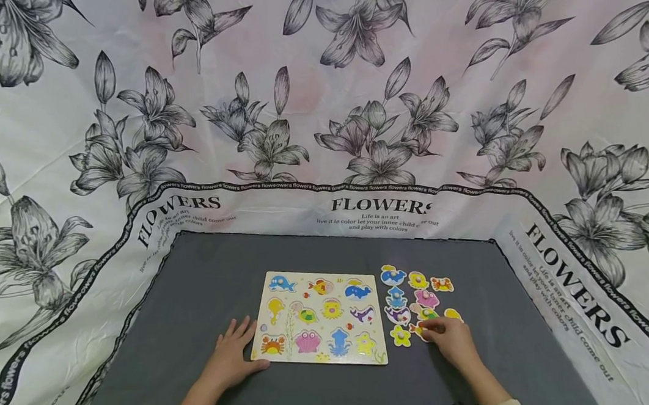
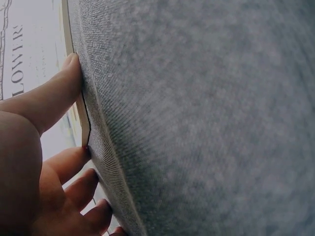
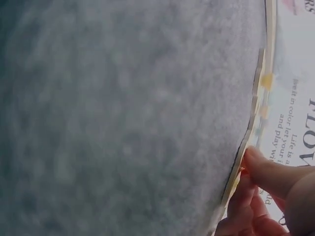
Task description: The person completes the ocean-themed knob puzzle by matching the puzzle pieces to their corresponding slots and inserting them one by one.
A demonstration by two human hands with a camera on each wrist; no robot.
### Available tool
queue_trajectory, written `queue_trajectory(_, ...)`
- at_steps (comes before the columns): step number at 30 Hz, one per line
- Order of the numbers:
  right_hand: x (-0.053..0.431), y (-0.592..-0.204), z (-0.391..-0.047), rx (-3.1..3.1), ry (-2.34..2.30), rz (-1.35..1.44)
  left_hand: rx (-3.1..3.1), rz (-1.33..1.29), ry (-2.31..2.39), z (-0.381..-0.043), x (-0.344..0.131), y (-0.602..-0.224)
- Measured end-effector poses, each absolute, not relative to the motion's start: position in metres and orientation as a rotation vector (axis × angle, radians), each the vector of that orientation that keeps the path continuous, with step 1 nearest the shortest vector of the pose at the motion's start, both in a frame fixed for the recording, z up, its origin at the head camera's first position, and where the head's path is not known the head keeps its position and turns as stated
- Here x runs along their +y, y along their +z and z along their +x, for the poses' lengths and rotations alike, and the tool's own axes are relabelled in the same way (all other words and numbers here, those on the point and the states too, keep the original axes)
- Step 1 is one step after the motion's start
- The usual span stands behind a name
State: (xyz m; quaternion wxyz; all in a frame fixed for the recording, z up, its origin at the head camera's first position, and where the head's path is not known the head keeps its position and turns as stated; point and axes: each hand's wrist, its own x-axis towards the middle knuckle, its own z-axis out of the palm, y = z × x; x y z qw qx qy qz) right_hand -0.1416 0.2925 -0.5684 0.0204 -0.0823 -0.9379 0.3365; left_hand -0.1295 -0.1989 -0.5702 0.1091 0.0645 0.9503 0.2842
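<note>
A pale wooden puzzle board with painted sea animals lies on the grey tabletop. My left hand rests at its lower left corner, fingers spread and the thumb along the near edge. In the left wrist view, the thumb and forefinger lie against the board's edge. My right hand pinches a red and yellow fish puzzle piece among the loose pieces, covering much of it. In the right wrist view, thumb and forefinger meet low at the table surface.
Right of the board lie several loose pieces, including a blue whale, a crab, a pink shell and a yellow starfish. A floral cloth stands around the table's back and sides.
</note>
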Motion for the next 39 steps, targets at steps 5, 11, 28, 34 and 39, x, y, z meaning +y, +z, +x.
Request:
queue_trajectory(5,0.291,-0.558,-0.141,-2.912,0.965,-0.228,2.791,0.189,0.836,-0.130,-0.199,-0.569)
queue_trajectory(11,0.283,-0.537,-0.150,-2.854,1.010,-0.197,2.790,0.183,0.837,-0.130,-0.200,-0.569)
queue_trajectory(28,0.211,-0.508,-0.194,-2.785,1.155,-0.002,2.776,0.162,0.857,-0.129,-0.200,-0.572)
queue_trajectory(34,0.188,-0.504,-0.208,-2.773,1.172,0.061,2.783,0.150,0.844,-0.130,-0.200,-0.572)
queue_trajectory(39,0.173,-0.502,-0.215,-2.779,1.180,0.079,2.787,0.163,0.837,-0.130,-0.199,-0.568)
